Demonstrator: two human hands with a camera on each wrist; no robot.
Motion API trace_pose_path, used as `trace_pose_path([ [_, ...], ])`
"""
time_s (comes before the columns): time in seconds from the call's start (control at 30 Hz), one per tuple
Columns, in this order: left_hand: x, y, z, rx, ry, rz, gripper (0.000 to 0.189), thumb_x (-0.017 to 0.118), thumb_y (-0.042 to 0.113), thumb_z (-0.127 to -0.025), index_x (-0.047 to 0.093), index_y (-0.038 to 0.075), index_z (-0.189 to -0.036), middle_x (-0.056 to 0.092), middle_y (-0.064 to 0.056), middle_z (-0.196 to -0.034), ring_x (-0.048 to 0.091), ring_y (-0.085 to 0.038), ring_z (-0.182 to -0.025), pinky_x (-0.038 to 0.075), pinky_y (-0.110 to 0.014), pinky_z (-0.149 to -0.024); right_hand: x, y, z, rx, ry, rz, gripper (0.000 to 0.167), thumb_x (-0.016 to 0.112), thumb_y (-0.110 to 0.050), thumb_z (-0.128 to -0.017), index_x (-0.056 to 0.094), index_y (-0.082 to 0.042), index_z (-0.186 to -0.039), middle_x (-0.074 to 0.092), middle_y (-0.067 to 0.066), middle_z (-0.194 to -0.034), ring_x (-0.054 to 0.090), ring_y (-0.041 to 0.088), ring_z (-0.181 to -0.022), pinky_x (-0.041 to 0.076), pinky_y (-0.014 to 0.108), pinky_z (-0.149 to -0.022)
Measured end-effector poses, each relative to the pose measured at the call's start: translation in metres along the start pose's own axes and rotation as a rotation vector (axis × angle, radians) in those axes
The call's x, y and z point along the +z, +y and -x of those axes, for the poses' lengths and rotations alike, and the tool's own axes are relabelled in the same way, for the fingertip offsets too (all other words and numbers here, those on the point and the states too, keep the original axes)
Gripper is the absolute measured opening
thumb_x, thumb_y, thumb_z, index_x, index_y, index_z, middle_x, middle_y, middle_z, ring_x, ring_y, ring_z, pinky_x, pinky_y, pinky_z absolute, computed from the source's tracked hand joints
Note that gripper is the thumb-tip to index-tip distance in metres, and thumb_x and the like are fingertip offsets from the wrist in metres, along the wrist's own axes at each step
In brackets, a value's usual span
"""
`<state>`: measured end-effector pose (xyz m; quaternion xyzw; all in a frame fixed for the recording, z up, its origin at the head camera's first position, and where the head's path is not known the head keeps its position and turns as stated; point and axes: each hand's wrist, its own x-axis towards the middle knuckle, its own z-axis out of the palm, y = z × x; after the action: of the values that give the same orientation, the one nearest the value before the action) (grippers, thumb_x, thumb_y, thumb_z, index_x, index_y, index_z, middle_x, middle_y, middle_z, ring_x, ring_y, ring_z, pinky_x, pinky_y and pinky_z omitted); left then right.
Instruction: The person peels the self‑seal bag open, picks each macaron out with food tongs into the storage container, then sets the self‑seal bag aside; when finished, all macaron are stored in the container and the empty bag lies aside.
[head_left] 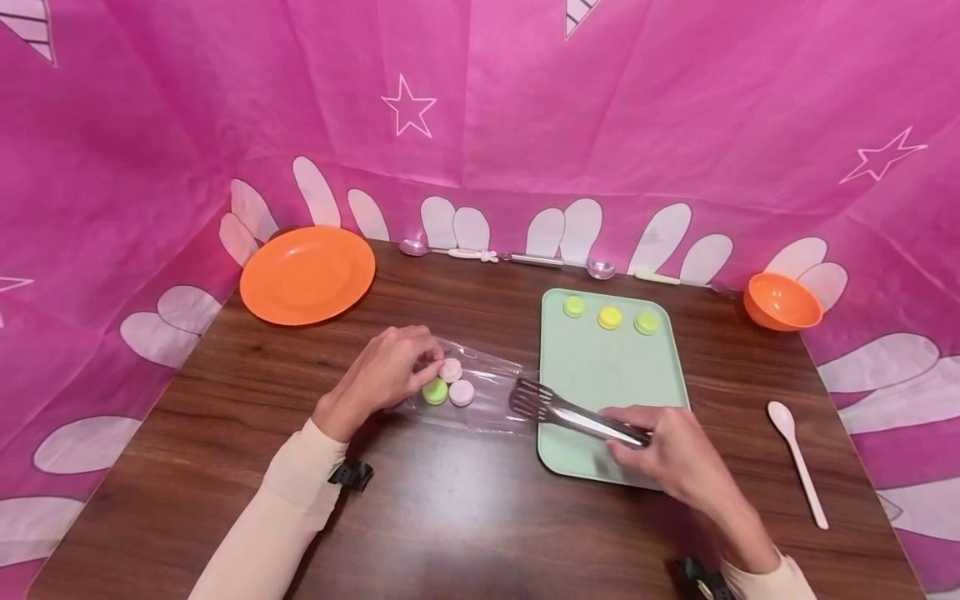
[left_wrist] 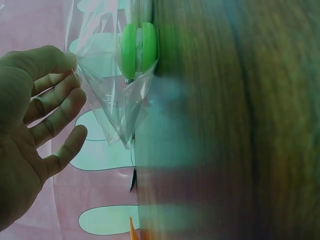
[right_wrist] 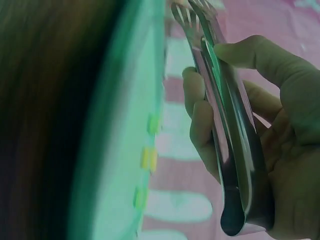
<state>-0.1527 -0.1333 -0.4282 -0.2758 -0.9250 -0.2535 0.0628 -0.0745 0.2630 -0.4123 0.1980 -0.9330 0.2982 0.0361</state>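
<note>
My left hand pinches the closed-end edge of a clear plastic bag between thumb and index finger, its other fingers loosely spread in the left wrist view. Inside the bag are a green macaron and two pink macarons, one nearer me and one by my fingertips. In my right hand I grip metal tongs, their slotted tips pointing left over the bag's right end, with nothing between them. Beneath the tongs lies a pale green tray, with two green macarons and a yellow macaron along its far edge.
An orange plate sits at the back left, an orange bowl at the back right. Several utensils, including a ladle, line the back edge by the pink cloth. A white spoon lies at the right.
</note>
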Motion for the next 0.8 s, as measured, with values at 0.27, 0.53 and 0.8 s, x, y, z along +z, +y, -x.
trace_pose_path([
  [0.27,0.001,-0.001,0.001,0.042,0.023,-0.035,0.004,0.081,0.014,-0.094,0.078,0.015,-0.094,0.07,0.002,-0.088,0.057,-0.014,-0.074,0.052,-0.039,-0.08,0.038,-0.027,-0.03,-0.059,-0.057,0.038,0.036,0.088,-0.008,-0.077,0.084,-0.018,-0.111,0.083,-0.001,-0.101,0.07,0.008,-0.079,0.055,0.03,-0.069],
  [0.53,0.001,-0.002,-0.001,0.047,0.027,-0.049,0.004,0.082,0.015,-0.093,0.078,0.015,-0.093,0.07,0.002,-0.087,0.059,-0.014,-0.075,0.054,-0.041,-0.081,0.052,-0.04,-0.038,-0.03,-0.036,0.095,0.039,0.087,-0.008,-0.077,0.084,-0.021,-0.113,0.082,-0.004,-0.098,0.063,0.008,-0.073,0.051,0.03,-0.063],
  [0.8,-0.001,-0.004,0.001,0.018,0.016,-0.046,0.004,0.081,0.015,-0.094,0.078,0.015,-0.093,0.071,0.002,-0.089,0.061,-0.015,-0.076,0.056,-0.042,-0.083,0.033,-0.032,-0.02,0.0,-0.028,0.016,0.038,0.088,-0.005,-0.077,0.084,-0.018,-0.113,0.083,-0.001,-0.101,0.064,0.004,-0.075,0.051,0.024,-0.065],
])
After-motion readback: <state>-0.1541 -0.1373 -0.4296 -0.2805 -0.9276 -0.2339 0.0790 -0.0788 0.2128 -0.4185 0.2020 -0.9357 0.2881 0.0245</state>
